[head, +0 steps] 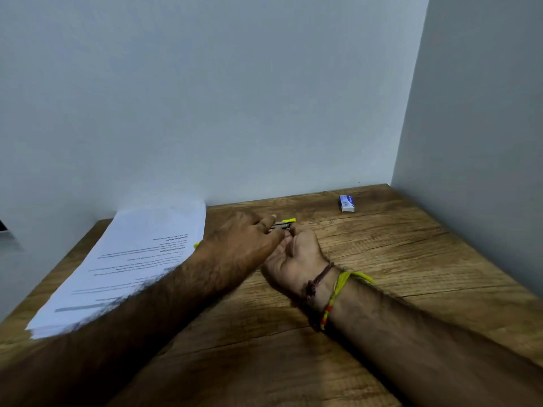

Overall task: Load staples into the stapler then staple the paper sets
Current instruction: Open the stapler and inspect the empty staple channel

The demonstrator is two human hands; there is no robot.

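Stapler (284,224) lengthwise left-right, between hands.

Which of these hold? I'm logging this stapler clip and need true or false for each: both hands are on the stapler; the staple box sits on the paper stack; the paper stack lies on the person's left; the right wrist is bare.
1. Both hands, left hand and right hand, meet at the yellow and metal stapler. True.
2. The small blue and white staple box sits on the white printed paper stack. False: it stands alone on the wooden table, far right near the corner.
3. The paper stack lies on the person's left. True.
4. The right wrist is bare. False: it wears a brown cord and a yellow thread band.
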